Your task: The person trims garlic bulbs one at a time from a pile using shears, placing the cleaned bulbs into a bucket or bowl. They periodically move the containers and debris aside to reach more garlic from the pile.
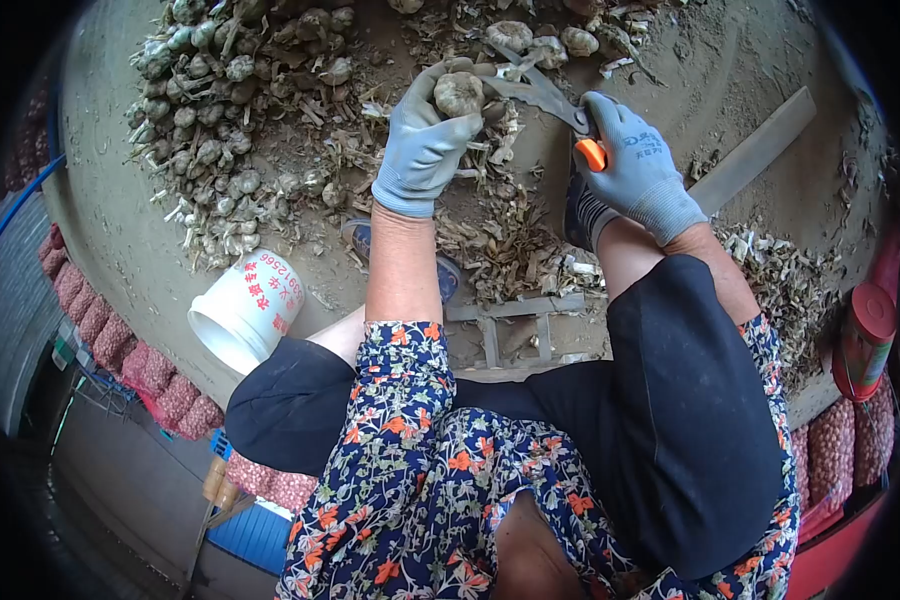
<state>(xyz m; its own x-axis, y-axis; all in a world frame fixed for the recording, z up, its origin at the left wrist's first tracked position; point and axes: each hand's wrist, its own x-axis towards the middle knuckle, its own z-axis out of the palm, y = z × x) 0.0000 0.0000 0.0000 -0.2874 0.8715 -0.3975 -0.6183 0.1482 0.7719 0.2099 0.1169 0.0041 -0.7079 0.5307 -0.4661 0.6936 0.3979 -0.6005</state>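
**Trim step underway, prob. at the cut**

We're gripping a garlic bulb (459, 94) in our L hand (425, 135), fingers curled round it, out front betw. the garlic heap (210, 130) and our R hand (632, 155). R fingers are wrapping the handle of the shears (545, 97); blades are standing parted beside the bulb. We're prob. trimming the stem; can't tell exact blade contact. Next move's calling for a firm R squeeze, L fingertips clear.

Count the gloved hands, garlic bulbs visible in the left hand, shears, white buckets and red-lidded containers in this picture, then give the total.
Left hand and right hand, gloved: 2
Held garlic bulb: 1
Shears: 1
White bucket: 1
Red-lidded container: 1
Total: 6
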